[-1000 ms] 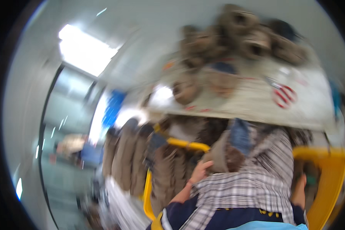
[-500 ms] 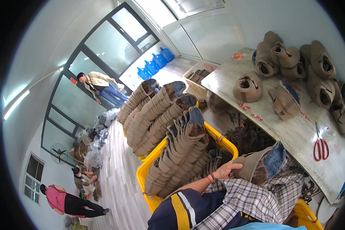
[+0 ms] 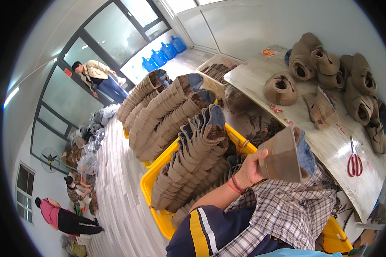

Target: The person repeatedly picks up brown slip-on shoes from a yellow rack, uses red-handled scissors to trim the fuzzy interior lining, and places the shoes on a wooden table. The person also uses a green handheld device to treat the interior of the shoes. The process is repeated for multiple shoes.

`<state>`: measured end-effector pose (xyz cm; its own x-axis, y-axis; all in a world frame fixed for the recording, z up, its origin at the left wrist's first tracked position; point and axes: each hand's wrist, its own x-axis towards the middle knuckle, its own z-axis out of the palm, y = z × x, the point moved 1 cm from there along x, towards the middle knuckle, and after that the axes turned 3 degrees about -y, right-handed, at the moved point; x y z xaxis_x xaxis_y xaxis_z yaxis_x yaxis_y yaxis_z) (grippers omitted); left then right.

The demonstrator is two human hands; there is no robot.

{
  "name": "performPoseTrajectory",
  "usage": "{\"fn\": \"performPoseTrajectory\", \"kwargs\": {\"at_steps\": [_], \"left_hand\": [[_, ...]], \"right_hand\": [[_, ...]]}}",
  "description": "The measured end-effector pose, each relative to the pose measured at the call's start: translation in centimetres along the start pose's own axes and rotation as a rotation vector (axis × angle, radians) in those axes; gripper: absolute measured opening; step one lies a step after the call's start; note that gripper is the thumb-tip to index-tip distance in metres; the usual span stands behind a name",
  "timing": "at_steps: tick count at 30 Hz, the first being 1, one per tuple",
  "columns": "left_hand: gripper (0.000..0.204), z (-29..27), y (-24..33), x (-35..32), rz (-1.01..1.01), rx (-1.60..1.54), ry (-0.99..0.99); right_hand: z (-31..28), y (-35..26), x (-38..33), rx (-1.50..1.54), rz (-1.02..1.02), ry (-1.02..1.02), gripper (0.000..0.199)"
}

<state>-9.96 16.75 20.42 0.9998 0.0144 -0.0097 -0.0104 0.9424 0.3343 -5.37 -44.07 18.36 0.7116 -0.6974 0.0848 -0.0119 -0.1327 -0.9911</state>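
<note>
My left hand (image 3: 248, 172), with a beaded bracelet and a red cord at the wrist, grips a brown shoe upper (image 3: 281, 155). The thumb lies along its outer face; the other fingers are partly hidden. Blue fuzzy lining (image 3: 305, 156) shows at the upper's open side. It is held above my lap, over a checked cloth (image 3: 287, 210), and near the table's edge. My right hand is not in view. Left of my hand, a yellow crate (image 3: 161, 184) holds nested stacks of similar brown uppers (image 3: 193, 167).
On the table (image 3: 261, 73) at right are several shaped brown uppers (image 3: 302, 68) and red-handled scissors (image 3: 354, 165). A white basket (image 3: 201, 68) with brown pieces stands beyond. Blue water bottles (image 3: 167, 50) line the far wall. Three other people are across the room, one standing (image 3: 96, 77) by the glass partition.
My left hand has raised the upper from the checked cloth and turned it, so more of its brown outer face shows. The whole view has shifted slightly.
</note>
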Motion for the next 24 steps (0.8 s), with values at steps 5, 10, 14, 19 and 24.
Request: {"fn": "performPoseTrajectory", "kwargs": {"at_steps": [5,10,14,19,24], "left_hand": [[0.044,1.0,2.9,3.3,0.02,-0.229,0.034],[0.03,-0.5,5.3,3.2,0.064,-0.13,0.081],[0.036,-2.7,5.6,4.9,-0.039,-0.308,0.099],[0.043,-2.3,4.5,5.6,-0.114,-0.315,0.13],[0.048,-1.3,4.2,5.7,-0.152,-0.378,0.147]], "right_hand": [[6.2,-1.2,-3.3,-0.183,-0.109,-0.343,0.038],[16.2,-7.1,-11.1,-0.382,-0.306,-0.778,0.039],[18.0,-8.2,-14.5,-0.344,-0.389,-0.881,0.048],[18.5,-10.3,-15.3,-0.574,-0.831,-0.795,0.052],[18.6,-8.4,-15.0,-0.645,-1.041,-0.735,0.056]]}}
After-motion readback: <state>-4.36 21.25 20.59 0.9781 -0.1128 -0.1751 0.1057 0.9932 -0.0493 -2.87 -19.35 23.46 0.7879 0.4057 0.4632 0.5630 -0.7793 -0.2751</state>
